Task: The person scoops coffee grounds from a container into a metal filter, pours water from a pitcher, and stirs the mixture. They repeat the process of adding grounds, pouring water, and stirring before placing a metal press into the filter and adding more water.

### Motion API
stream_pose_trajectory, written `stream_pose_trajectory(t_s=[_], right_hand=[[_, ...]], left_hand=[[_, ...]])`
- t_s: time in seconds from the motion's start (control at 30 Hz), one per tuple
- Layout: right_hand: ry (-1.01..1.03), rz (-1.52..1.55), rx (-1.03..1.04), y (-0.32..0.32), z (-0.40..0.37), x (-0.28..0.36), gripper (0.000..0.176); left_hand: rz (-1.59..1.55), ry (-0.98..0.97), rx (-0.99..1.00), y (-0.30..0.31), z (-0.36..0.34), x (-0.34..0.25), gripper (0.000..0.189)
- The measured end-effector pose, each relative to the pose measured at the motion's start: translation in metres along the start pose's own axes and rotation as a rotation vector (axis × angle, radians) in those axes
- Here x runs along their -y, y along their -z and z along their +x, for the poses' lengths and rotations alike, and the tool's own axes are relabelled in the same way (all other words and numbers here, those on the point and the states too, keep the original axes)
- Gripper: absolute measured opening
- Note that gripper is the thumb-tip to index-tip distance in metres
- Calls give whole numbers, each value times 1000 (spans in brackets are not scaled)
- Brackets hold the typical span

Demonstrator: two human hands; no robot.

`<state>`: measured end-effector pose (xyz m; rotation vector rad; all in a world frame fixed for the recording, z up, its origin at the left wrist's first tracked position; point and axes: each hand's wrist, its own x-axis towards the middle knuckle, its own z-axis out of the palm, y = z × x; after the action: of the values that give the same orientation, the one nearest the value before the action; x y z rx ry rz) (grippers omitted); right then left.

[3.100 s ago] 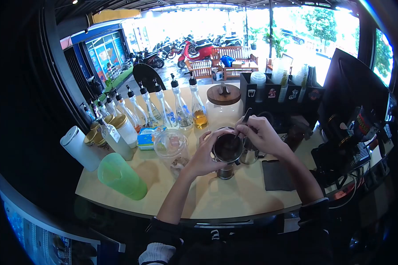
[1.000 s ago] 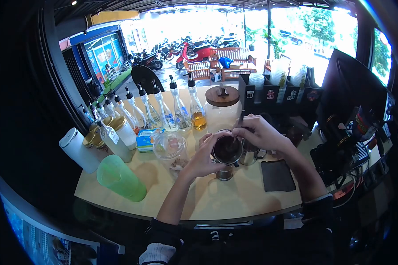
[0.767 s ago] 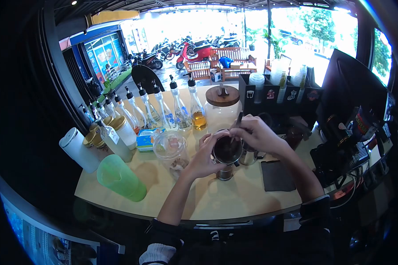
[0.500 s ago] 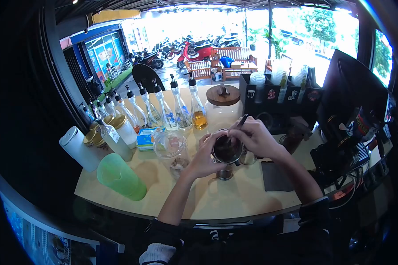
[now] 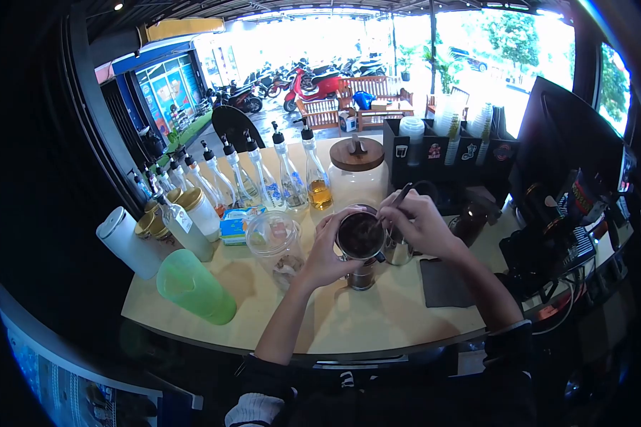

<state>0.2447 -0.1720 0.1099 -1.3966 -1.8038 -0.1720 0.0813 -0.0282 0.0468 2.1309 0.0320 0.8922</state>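
Note:
A round vessel [image 5: 361, 235] with dark brown contents stands in front of me, its mouth tipped toward my view. My left hand [image 5: 325, 249] is wrapped round its left side, thumb along the near edge. My right hand [image 5: 421, 224] pinches a thin dark-handled stirring utensil [image 5: 402, 195], slanting down to the vessel's right rim; its lower end is hard to make out. Just below the vessel a shiny, narrower brown-looking base or container [image 5: 362, 277] shows; whether the two are joined is hidden. A metal pitcher [image 5: 400, 250] sits under my right hand.
Left of my hands stand a clear plastic jar [image 5: 274, 238], a green tumbler [image 5: 196, 286] and a row of pump bottles [image 5: 281, 171]. Behind is a wooden-lidded jar [image 5: 360, 160]. A black cup holder [image 5: 445, 160] and a dark cloth [image 5: 445, 283] lie to the right.
My right hand has shifted slightly right with the utensil, from over the vessel's middle to its right rim. More of the dark contents shows. My left hand keeps its hold.

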Motion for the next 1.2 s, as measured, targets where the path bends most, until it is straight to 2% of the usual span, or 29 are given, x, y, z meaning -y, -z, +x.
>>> stream_pose_trajectory(t_s=[0.07, 0.2, 0.27, 0.37, 0.5, 0.6, 0.67, 0.73, 0.87, 1.0, 1.1, 1.2], right_hand=[[-70, 147, -33, 1, 1, 0, 15], [-21, 186, -22, -9, -3, 0, 15], [-137, 159, -74, -3, 1, 8, 15], [-156, 172, -58, -7, -1, 17, 15], [8, -30, -24, 0, -2, 17, 14], [-49, 49, -27, 4, 1, 5, 13], [-9, 248, 108, 2, 4, 8, 13], [-11, 231, 153, 10, 9, 15, 14], [-106, 151, 114, 14, 8, 13, 14], [-98, 267, 79, -5, -2, 24, 14], [-185, 283, -173, -17, -5, 12, 12], [-277, 242, -263, -21, -10, 10, 10]], left_hand=[[-1, -1, -13, -1, 0, 3, 84], [-35, -25, -4, -4, 0, 4, 84], [46, -52, -8, -6, -2, 2, 85], [81, -98, -23, -5, -1, 2, 84], [112, -94, -16, 0, 0, -5, 83], [134, -78, -9, -1, -1, -8, 82], [118, -59, -5, -1, -1, -8, 82], [124, -57, 0, -2, -1, -8, 83], [101, -58, -21, -5, -7, 1, 86], [69, -22, -53, -11, -7, 8, 86], [13, 24, -135, -17, -8, 13, 83], [1, 0, -195, -20, -8, 12, 82]])
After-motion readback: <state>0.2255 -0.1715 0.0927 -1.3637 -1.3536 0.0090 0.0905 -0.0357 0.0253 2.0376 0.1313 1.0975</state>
